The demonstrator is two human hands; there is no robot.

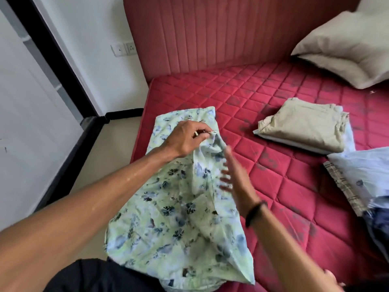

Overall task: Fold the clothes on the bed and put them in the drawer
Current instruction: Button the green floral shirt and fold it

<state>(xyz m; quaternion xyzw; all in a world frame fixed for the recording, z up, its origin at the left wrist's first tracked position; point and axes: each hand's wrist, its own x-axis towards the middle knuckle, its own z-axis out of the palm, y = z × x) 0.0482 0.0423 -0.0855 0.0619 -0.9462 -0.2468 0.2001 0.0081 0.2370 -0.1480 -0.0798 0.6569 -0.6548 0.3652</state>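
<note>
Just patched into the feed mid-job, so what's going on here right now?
A person is folding a pale green floral-print shirt spread on the red quilted mattress. The left hand pinches a fold of the fabric near its far end, while the right hand, blurred, is open just beside the cloth. A folded beige garment already lies further back on the mattress, on something pale blue. More clothes are piled at the right edge. No drawer is in view.

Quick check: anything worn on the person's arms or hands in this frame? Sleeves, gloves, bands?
Both forearms are bare: no sleeves or gloves in view. The right wrist carries a thin black band. The left hand shows what looks like a pale ring; the right hand is motion-blurred.
</note>
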